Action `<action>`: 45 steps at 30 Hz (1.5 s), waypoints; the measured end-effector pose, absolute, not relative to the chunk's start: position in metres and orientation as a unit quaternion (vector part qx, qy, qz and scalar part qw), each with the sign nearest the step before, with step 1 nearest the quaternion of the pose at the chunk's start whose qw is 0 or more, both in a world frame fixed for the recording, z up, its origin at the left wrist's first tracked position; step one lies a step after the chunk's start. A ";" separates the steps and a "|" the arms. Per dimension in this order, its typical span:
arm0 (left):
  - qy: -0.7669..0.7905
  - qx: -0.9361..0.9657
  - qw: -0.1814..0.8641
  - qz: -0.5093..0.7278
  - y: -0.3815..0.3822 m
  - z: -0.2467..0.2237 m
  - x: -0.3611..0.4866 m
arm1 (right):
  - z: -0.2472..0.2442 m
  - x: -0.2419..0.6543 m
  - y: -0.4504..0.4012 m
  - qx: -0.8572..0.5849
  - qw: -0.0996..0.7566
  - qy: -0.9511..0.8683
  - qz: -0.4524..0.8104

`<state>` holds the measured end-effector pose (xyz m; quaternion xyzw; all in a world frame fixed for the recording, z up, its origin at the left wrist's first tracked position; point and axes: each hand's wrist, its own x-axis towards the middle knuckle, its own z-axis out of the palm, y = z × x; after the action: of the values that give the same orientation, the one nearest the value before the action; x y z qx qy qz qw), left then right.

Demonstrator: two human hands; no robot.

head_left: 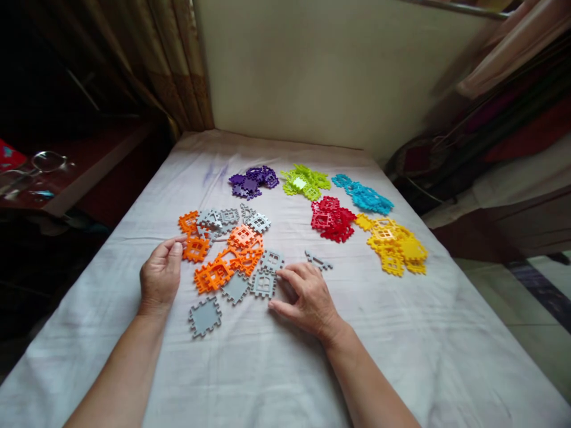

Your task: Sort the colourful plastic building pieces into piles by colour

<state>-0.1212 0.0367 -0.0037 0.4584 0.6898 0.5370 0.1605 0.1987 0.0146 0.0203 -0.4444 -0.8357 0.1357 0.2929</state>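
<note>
My left hand (161, 270) is closed, thumb and fingers together at the left edge of an orange interlocking tile (195, 249). My right hand (310, 299) is open, thumb and index finger apart, its fingertips beside a grey window tile (264, 283). Against that one lies another grey window tile (272, 260). Between my hands, overlapping orange tiles (214, 275) mix with grey ones. A plain grey square tile (205, 317) lies by itself nearer me. A narrow grey piece (319, 260) rests just beyond my right hand's knuckles.
Separate piles of purple (252, 181), lime green (307, 181), blue (368, 198), red (331, 219) and yellow tiles (397, 245) lie farther back and right on the pale sheet (285, 380). A wall (303, 71) borders the far edge. Glasses (49, 161) sit on furniture at left.
</note>
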 end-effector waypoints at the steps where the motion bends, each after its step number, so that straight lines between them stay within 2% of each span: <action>1: 0.689 0.461 0.158 0.536 0.037 -0.004 -0.121 | 0.021 0.198 0.014 -0.443 0.290 -0.837 0.134; 10: 0.691 0.478 0.143 0.523 0.039 0.000 -0.118 | 0.023 0.191 0.012 -0.461 0.272 -0.835 0.123; 17: 0.691 0.476 0.135 0.527 0.043 -0.004 -0.121 | 0.023 0.208 0.018 -0.447 0.303 -0.832 0.126; 24: 0.687 0.470 0.141 0.536 0.046 -0.003 -0.121 | 0.013 0.260 0.038 -0.582 0.359 -0.729 0.032; 35: 0.692 0.480 0.124 0.525 0.045 0.000 -0.120 | 0.002 0.279 0.043 -0.651 0.293 -0.699 0.037; 45: 0.693 0.483 0.118 0.522 0.043 0.002 -0.118 | 0.008 0.272 0.041 -0.645 0.295 -0.705 -0.004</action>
<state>-0.1182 0.0432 0.0018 0.4833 0.6927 0.5221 0.1182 0.2718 0.0406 0.0079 -0.6446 -0.7054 -0.0041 0.2950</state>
